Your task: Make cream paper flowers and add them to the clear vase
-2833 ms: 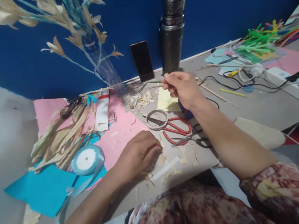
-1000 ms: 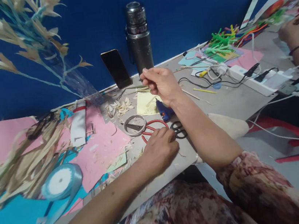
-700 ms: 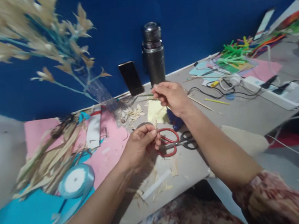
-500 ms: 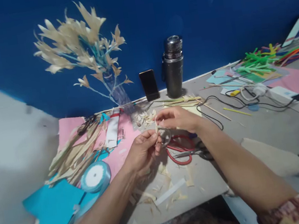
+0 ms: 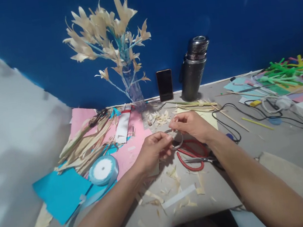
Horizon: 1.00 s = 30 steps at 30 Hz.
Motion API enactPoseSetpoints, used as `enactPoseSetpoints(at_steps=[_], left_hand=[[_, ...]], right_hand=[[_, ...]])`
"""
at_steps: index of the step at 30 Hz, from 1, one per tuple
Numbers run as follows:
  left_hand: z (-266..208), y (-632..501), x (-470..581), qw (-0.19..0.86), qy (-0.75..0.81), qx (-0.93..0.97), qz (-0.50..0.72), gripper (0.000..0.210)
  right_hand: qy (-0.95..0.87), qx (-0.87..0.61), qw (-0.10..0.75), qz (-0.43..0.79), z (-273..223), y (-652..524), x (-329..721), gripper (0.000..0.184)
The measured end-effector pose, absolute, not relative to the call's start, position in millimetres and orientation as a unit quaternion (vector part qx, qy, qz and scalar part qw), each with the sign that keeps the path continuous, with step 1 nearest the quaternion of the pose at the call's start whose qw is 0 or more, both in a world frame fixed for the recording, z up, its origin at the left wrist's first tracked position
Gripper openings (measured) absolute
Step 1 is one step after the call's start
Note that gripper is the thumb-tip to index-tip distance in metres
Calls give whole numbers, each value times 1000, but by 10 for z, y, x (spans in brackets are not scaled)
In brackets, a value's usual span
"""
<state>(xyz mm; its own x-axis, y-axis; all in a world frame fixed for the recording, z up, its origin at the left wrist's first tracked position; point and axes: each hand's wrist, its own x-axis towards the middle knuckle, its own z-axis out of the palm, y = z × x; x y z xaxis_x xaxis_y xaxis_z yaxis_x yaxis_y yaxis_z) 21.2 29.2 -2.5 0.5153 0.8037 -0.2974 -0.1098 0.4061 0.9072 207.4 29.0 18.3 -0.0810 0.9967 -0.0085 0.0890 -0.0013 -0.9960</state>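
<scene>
A small pale piece of dried husk (image 5: 172,133) runs between my two hands over the table. My left hand (image 5: 154,149) pinches its lower end between thumb and fingers. At the upper end, my right hand (image 5: 191,126) has its fingertips closed; the contact is too small to see sharply. Just behind the fingers lies a clear ring-shaped tape roll (image 5: 181,143), partly covered. Close by on the right are red-handled scissors (image 5: 190,167), partly under my right forearm. A little heap of cut husk petals (image 5: 157,118) lies beyond my hands.
Husk flowers (image 5: 100,23) stand in a clear vase (image 5: 134,87), beside a phone (image 5: 165,85) and a flask (image 5: 194,70). At left lie dried husks (image 5: 85,144) and a blue ribbon roll (image 5: 103,169). Cables (image 5: 240,107) cross the right side; scraps litter the front.
The view has shifted, so most things appear farther right. My right fingers have come down from above the husk piece and closed at its top. My left hand keeps its pinch.
</scene>
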Motion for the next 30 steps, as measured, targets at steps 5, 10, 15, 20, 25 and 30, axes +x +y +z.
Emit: enactPoseSetpoints(at_steps=[5,10,15,20,25,30], left_hand=[[4,312,197,712,403,491,299,26],[160,417,111,657,385,552,341,21],[416,483,-84,575,392,597,398,19],[547,273,-304,465,397,755,237,21],[248,46,-373,358,341,869,32,20],[115,113,-372,339,347,871,77,16]], right_hand=[[-563,-527,439,460,212,268,2059,33],[-572,-532,462,419,219,261,2051,25],[-509,-481,551,453,217,281,2081,20],[-394,-459,653,455,258,328,2224,20],[-389,-465,658,446,294,312,2268,22],[-380,-468,656,455,278,321,2245,22]])
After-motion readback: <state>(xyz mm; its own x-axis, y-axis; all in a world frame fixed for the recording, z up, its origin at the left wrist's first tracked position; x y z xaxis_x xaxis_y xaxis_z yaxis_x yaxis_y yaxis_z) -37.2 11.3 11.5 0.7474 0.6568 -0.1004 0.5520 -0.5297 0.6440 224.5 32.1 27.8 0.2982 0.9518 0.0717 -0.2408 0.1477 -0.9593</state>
